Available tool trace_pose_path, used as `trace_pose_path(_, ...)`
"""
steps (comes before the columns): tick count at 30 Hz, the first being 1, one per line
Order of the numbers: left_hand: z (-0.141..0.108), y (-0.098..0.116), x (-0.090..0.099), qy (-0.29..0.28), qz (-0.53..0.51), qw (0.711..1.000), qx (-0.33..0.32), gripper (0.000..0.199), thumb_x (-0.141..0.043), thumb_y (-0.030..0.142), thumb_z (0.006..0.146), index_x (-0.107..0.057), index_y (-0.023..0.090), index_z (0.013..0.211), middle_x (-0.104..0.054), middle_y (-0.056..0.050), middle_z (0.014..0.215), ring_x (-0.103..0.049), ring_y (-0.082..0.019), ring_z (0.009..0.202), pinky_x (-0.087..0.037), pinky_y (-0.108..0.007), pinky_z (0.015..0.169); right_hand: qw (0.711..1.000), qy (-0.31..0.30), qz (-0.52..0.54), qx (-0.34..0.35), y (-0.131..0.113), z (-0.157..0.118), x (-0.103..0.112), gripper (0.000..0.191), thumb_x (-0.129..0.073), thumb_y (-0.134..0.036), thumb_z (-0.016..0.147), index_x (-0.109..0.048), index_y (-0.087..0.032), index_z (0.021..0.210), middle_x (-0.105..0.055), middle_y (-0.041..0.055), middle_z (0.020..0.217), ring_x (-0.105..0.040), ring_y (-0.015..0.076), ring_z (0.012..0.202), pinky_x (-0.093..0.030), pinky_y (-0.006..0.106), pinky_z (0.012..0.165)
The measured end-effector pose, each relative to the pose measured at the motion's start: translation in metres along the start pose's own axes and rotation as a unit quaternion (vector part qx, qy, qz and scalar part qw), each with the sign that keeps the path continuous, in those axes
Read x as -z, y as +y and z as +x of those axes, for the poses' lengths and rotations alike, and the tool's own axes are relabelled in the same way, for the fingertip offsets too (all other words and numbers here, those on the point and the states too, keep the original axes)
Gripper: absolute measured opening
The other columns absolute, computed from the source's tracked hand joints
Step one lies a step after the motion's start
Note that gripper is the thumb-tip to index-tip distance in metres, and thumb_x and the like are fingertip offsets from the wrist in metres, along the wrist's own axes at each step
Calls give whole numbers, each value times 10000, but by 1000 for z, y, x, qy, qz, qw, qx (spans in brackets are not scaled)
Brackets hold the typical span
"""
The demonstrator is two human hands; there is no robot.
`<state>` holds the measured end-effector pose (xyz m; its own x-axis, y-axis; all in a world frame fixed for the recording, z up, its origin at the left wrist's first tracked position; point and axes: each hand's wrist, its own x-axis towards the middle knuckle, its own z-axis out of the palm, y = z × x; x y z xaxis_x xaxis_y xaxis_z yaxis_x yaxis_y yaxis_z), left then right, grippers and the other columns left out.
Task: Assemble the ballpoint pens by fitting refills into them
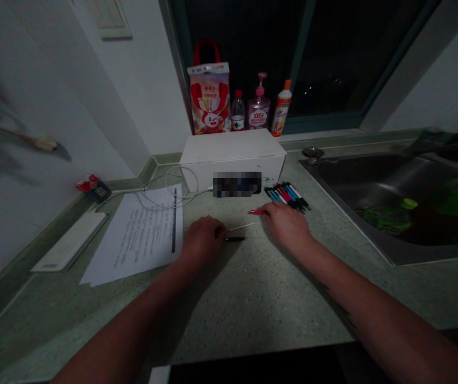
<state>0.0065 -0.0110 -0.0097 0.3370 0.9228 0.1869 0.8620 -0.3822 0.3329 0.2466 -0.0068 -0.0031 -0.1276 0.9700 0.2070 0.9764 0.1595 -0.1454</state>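
Note:
My left hand (203, 240) rests low over the counter with its fingers curled closed. From its fingertips sticks a thin white rod (247, 225) that looks like a pen refill. Just below that, a short black pen part (235, 239) reaches out from beside the fingers; whether it is held or lies on the counter I cannot tell. My right hand (287, 221) pinches a red pen barrel (258, 212), which points left. Behind the right hand lies a row of several pens (287, 193) in blue, white, red and black, partly covered by it.
A white box (233, 146) stands at the back, with a blurred-out dark device (237, 184) before it. Printed sheets (144, 229), a white power bank-like slab (71, 240) and a white cable (149, 188) are on the left. A steel sink (357, 213) borders the right.

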Motion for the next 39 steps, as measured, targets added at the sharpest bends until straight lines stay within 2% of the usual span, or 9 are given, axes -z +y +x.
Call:
trace_pose_path(6, 3, -5, -2, 43, -3, 997, 62, 97, -600, 199, 907, -695, 183, 918, -689, -73, 892, -645, -223, 840, -496, -349, 763, 999, 2, 34, 39, -6, -1, -2, 222, -533, -195, 985, -736, -208, 1073, -715, 93, 1031, -657, 235, 897, -419, 319, 673)
trace_pose_path(11, 6, -7, -4, 9, 13, 998, 67, 116, -614, 247, 917, -706, 178, 918, -684, -81, 918, -633, -228, 877, -490, -355, 788, 996, 7, 53, 66, -12, -2, -7, 211, -542, -192, 988, -737, -206, 1067, -717, 79, 1011, -649, 216, 899, -398, 306, 680)
trace_pose_path(16, 8, -5, -3, -8, 44, 998, 51, 130, -577, 185, 920, -694, 175, 864, -666, -83, 909, -620, -239, 920, -476, -356, 823, 993, 6, 72, 92, -14, -3, -10, 193, -563, -166, 980, -735, -191, 1065, -715, 76, 1008, -654, 213, 910, -409, 306, 702)
trace_pose_path(25, 4, -2, -12, 38, -151, 987, 23, 109, -573, 189, 926, -680, 205, 936, -709, -50, 891, -634, -195, 787, -494, -328, 751, 981, 18, 123, 149, -17, -6, -13, 176, -591, -161, 968, -716, -218, 1077, -709, 59, 1016, -658, 206, 928, -454, 305, 767)
trace_pose_path(39, 1, 3, -10, 77, -263, 961, 22, 56, -649, 173, 872, -688, 213, 872, -730, -25, 834, -681, -179, 760, -544, -323, 742, 973, 12, 161, 166, -18, -7, -12, 191, -594, -164, 964, -698, -228, 1111, -705, 53, 1029, -671, 212, 955, -500, 320, 794)
